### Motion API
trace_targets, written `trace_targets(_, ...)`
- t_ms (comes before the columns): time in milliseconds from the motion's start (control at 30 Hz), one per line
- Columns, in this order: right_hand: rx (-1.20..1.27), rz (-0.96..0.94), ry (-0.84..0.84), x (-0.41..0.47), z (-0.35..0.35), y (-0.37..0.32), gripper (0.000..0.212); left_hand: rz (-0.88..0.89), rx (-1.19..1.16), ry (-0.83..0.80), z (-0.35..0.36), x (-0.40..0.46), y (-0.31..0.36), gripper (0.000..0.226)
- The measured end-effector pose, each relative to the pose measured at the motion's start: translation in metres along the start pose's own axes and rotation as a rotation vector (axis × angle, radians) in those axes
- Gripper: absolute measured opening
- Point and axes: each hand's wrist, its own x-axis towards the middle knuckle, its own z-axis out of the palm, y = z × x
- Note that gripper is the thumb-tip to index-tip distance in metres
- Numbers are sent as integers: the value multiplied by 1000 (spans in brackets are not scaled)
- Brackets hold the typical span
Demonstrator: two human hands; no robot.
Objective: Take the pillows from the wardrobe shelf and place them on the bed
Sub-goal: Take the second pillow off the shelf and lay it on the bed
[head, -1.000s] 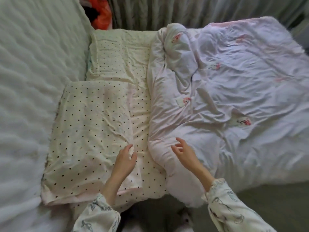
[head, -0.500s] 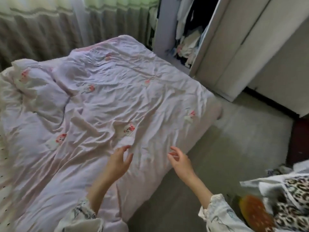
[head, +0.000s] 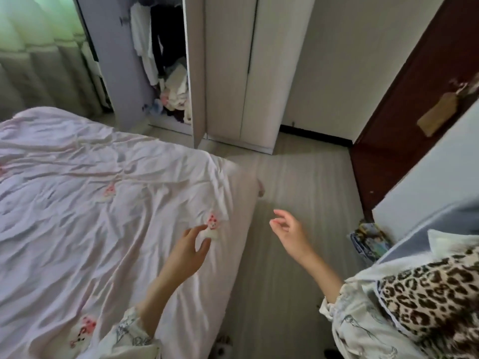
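The bed (head: 77, 203) fills the left half of the view, covered by a rumpled pale pink duvet with small red prints. My left hand (head: 188, 251) hovers over the duvet near the bed's right edge, fingers apart and empty. My right hand (head: 289, 233) is held over the floor beside the bed, fingers loosely spread, holding nothing. The wardrobe (head: 225, 73) stands at the far wall with its left door open; hanging clothes and piled fabrics (head: 175, 92) show inside. No pillow is in view.
A strip of pale wood floor (head: 285, 177) runs between the bed and the wardrobe. A dark brown door (head: 414, 99) stands open on the right. A leopard-print cloth (head: 435, 301) lies at the lower right. Curtains (head: 39, 60) hang at the far left.
The view has swung right from the polka-dot pillows at the head of the bed to the foot and the wardrobe. Both hands stayed empty and moved along with it.
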Motion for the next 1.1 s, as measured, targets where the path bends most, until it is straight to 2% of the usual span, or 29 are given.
trace_targets(233, -62, -35, 131, 147, -53, -31, 35, 87, -48, 28, -7, 177, 59, 36)
trace_targets(400, -76, -41, 176, 232, -105, -35, 36, 222, -27, -69, 29, 272, 116, 37)
trace_targets(633, -29, -22, 179, 364, -174, -16, 38, 213, -7, -73, 80, 414, 163, 38)
trace_targets(900, -82, -86, 85, 544, -260, -34, 37, 193, -59, 8, 114, 577, 254, 38)
trace_targets(1100, -83, -90, -12, 674, -267, -39, 36, 123, -81, 98, 119, 684, 264, 37)
